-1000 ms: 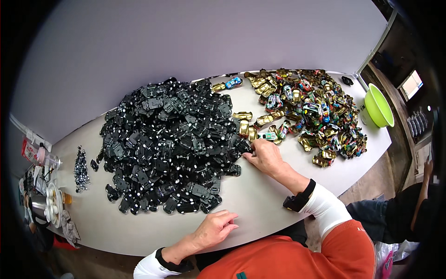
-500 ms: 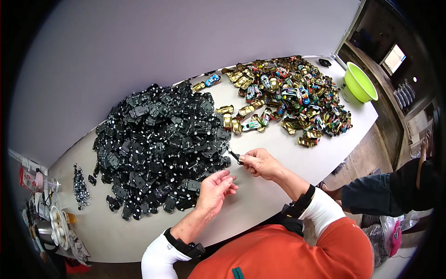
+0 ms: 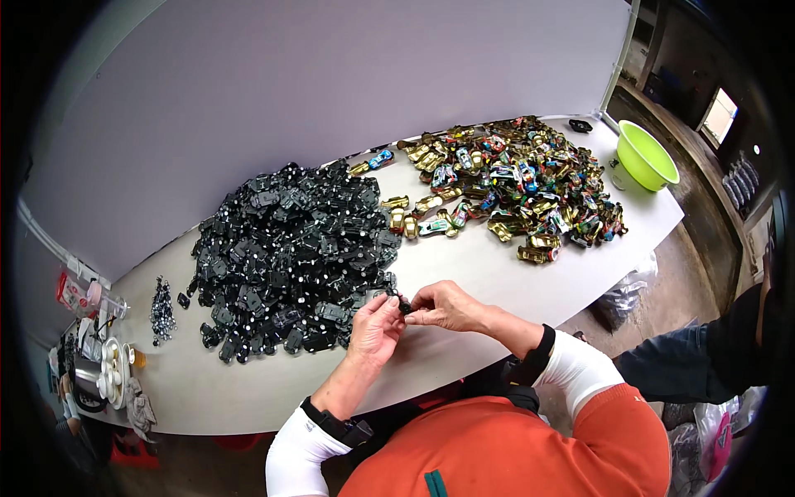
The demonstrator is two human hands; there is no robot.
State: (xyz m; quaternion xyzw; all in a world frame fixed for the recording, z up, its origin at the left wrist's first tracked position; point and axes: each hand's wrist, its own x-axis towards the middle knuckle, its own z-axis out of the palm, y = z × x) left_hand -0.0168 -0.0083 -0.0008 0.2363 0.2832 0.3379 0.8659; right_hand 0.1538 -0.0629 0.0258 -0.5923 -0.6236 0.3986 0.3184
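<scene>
A small black toy car chassis [image 3: 404, 306] is held between both hands above the near side of the table. My left hand [image 3: 374, 333] pinches it from the left with thumb and fingers together. From the right, the fingertips of my right hand [image 3: 451, 306] close on the same chassis and partly cover it. Just beyond my left hand rises a large pile of black toy car chassis [image 3: 290, 248] with small pale wheels. Farther right lies a heap of gold and multicoloured toy cars [image 3: 538, 186], some loose at its left edge.
A lime green basin [image 3: 650, 161] stands at the table's far right corner, near a small black piece [image 3: 580, 126]. Small silvery parts [image 3: 162, 313] lie left of the black pile. A white tray [image 3: 114, 373] and a cloth [image 3: 141, 406] sit far left. Another person [image 3: 679, 364] is at right.
My right hand has drawn the chassis nearer and leftward, and my left hand has come up to grip it too. The view has shifted slightly.
</scene>
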